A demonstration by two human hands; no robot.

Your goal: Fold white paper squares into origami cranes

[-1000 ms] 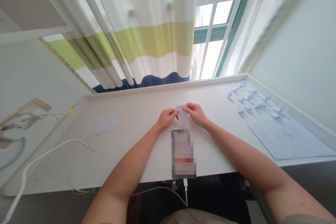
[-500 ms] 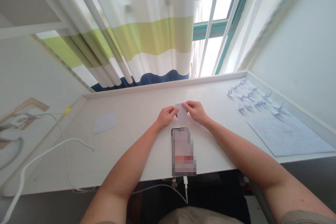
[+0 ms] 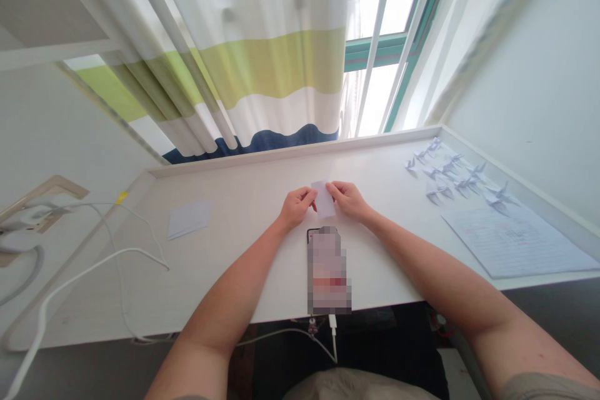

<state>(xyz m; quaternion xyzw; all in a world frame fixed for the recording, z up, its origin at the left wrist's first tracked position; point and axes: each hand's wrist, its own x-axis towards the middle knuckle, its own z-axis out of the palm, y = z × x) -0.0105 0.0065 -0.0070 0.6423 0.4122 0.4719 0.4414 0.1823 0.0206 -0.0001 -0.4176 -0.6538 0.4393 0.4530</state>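
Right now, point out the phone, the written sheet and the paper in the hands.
phone (image 3: pixel 328 265): head view, middle of its blurred screen
written sheet (image 3: pixel 515 245): head view, middle of its page
paper (image 3: pixel 324 203): head view, its bare middle

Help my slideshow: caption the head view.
Left hand and right hand hold paper beyond a phone, folded figures at right.

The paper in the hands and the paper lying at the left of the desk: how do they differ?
The held paper is a narrow upright strip in this view; the paper on the left looks wider and lies slightly askew. The held paper is gripped between the left hand and right hand, while the left paper rests untouched on the desk. Both are pale and look plain.
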